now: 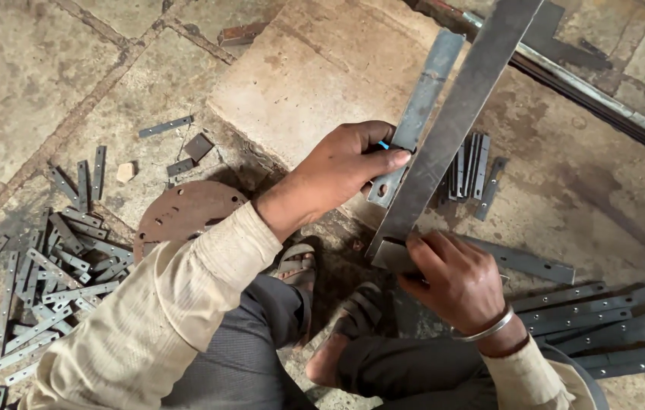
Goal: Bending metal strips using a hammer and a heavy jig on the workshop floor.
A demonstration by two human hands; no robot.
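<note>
My left hand (345, 163) grips a short grey metal strip with punched holes (417, 114), pressing it against a long flat steel bar (463, 106) that runs diagonally up to the right. A small blue marker tip shows between the left fingers. My right hand (451, 277), wearing a metal bangle, holds the bar's lower end near my knee. Both rest over a stone slab (315, 68).
A heap of punched metal strips (49, 281) lies at the left beside a rusty round plate (186, 212). More strips are stacked at the right (611, 323) and on the slab (470, 163). Long steel bars (603, 99) cross the top right. My sandalled feet (337, 296) are below.
</note>
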